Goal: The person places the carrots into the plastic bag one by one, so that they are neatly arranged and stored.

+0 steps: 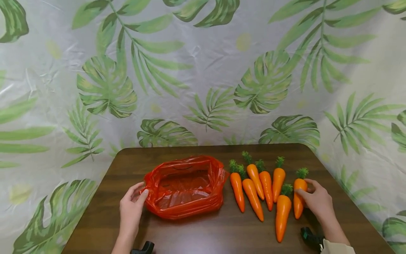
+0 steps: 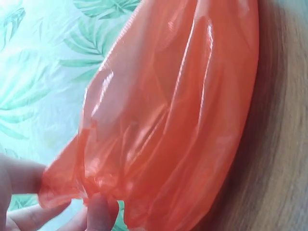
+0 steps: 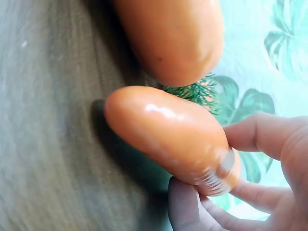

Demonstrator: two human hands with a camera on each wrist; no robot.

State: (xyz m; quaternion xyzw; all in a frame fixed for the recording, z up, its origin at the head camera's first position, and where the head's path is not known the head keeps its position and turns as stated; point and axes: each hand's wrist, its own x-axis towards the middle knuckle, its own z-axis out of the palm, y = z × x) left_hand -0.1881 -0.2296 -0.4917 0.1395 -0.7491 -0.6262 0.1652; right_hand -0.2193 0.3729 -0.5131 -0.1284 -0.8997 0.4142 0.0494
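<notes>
My left hand (image 1: 130, 210) pinches the left end of a red plastic bag (image 1: 187, 212), which lies with its mouth spread wide on the table. In the left wrist view the thin film of the bag (image 2: 178, 120) bunches between thumb and fingers. Over on the right, my right hand (image 1: 319, 201) grips the rightmost orange carrot (image 1: 299, 203), its feathery green top pointing to the back. Thumb and fingers sit around the thick upper part of this carrot (image 3: 163, 127) in the right wrist view. Its tip faces the camera there, beside another carrot (image 3: 178, 41).
Several more carrots, among them a near one (image 1: 282, 218) and a left one (image 1: 238, 192), lie between the bag and my right hand. The brown wooden table (image 1: 209, 236) ends at a leaf-patterned curtain (image 1: 209, 70). Black devices (image 1: 147, 247) show near both wrists.
</notes>
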